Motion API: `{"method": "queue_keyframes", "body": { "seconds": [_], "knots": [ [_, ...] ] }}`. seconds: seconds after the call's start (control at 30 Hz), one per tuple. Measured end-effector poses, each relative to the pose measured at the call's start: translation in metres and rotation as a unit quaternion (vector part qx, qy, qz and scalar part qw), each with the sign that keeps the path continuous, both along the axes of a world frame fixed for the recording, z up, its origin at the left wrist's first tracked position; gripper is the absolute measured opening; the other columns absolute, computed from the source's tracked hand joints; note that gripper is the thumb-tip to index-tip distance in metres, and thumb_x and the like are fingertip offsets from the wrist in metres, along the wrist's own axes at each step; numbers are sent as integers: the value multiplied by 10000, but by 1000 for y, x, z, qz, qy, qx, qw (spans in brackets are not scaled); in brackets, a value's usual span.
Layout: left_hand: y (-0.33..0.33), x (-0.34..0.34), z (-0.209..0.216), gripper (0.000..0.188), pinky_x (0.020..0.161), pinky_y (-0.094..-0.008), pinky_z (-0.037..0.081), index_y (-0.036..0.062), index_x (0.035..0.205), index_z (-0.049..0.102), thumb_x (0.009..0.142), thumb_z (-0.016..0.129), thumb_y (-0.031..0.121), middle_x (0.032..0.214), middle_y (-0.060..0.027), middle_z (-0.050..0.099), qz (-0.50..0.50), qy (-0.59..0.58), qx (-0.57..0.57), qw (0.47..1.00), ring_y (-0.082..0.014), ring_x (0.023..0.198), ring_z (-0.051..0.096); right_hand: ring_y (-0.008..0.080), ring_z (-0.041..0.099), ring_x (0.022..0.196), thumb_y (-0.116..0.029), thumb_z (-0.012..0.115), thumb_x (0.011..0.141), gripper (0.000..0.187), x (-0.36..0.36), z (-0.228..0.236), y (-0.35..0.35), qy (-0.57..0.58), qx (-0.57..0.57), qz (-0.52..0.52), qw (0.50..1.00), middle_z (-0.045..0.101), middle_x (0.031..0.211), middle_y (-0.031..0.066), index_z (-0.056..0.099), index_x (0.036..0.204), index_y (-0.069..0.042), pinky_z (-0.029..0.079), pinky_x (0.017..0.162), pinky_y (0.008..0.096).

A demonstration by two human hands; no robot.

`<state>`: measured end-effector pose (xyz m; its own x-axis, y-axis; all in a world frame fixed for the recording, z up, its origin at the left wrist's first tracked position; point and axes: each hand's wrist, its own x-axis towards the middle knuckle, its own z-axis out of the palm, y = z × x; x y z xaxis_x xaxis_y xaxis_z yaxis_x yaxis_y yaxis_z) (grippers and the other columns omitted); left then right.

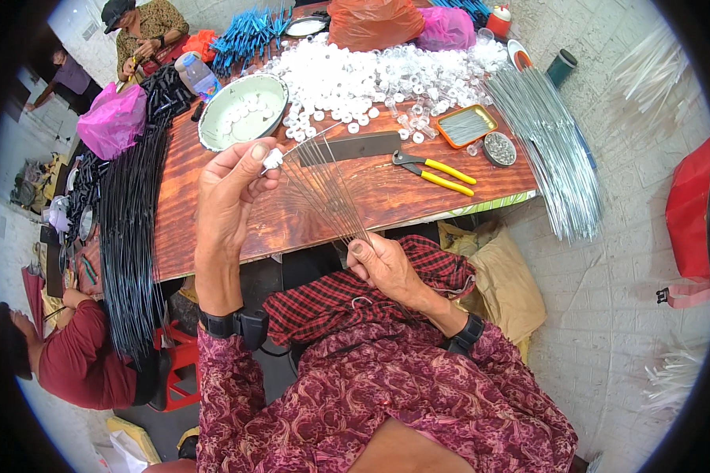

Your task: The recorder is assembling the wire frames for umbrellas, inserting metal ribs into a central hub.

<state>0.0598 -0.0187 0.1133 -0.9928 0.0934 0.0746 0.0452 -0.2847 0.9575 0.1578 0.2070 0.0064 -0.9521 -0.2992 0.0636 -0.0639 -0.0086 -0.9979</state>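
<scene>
My left hand [230, 185] is raised over the table's near edge, its thumb and fingers pinching a small white plastic piece [273, 159]. Lower and to the right, my right hand [386, 270] is closed around the lower ends of several thin metal wires [327, 193]. These wires fan out up and leftward, and some upper tips come close to the white piece; whether they touch it I cannot tell. Behind the wires a dark flat bar [363, 147] lies on the wooden table [205, 225]. Pliers with yellow handles [438, 172] rest to its right.
White rings and clear plastic caps [371, 75] are heaped at the back. A pale enamel basin [244, 114] holds white rings. Silver rods [548, 150] overhang the right edge, black rods [134, 229] the left. A tray [465, 126] and round tin [499, 148] stand near the pliers. Other people work at left.
</scene>
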Motion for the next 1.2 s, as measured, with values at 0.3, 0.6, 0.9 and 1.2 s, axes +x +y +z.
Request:
{"method": "queue_keyframes", "body": {
  "seconds": [0.3,0.6,0.9,1.2],
  "knots": [
    [-2,6,-3,361,826,-248,578,-88,1265,620,965,659,109,1177,-187,681,-62,32,34,997,-130,889,680,55,453,530,-419,425,1086,444,0,1,0,-21,-9,-9,1000,516,650,-23,579,897,-48,387,481,231],
    [12,12,-18,418,927,-290,547,-61,1313,602,920,697,47,1244,-159,676,27,65,18,997,-154,1044,667,94,509,536,-394,441,1083,465,0,5,-6,6,11,-26,1000,553,620,31,606,895,-2,424,511,276],
    [-9,8,6,373,818,-257,567,-35,1257,655,898,724,37,1181,-148,712,84,122,-15,989,-145,984,683,78,521,496,-455,444,1070,500,-20,15,-24,-29,-41,92,994,555,609,15,601,880,-20,428,457,250],
    [-63,4,46,387,771,-238,579,-55,1223,665,885,765,106,1128,-163,728,167,158,-98,968,-149,938,706,71,526,503,-465,419,1075,501,-43,36,-86,12,-67,145,987,561,628,7,585,868,-41,429,452,238]
  ]
}}
